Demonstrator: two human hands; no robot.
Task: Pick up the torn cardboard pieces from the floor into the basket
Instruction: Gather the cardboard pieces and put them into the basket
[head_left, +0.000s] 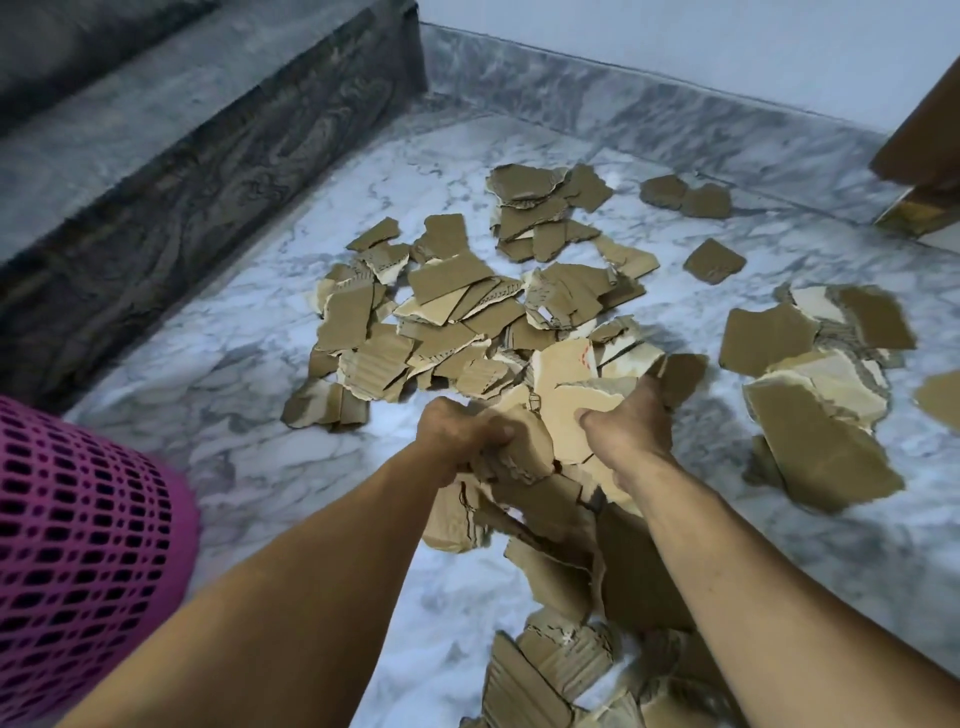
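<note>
Many torn brown cardboard pieces (452, 312) lie scattered over the white marble floor (234, 395). My left hand (457, 431) and my right hand (634, 421) together clutch a bundle of cardboard pieces (561, 410) above the floor, one hand on each side. More pieces hang below the bundle and lie near my arms (550, 660). The purple mesh basket (78, 530) stands at the left edge, a little left of my left forearm; its inside is hidden.
A dark marble step (197, 150) runs along the left and back. A marble skirting and a pale wall close the far side. A brown door or furniture edge (919, 156) stands at the far right. Larger cardboard pieces (821, 415) lie to the right.
</note>
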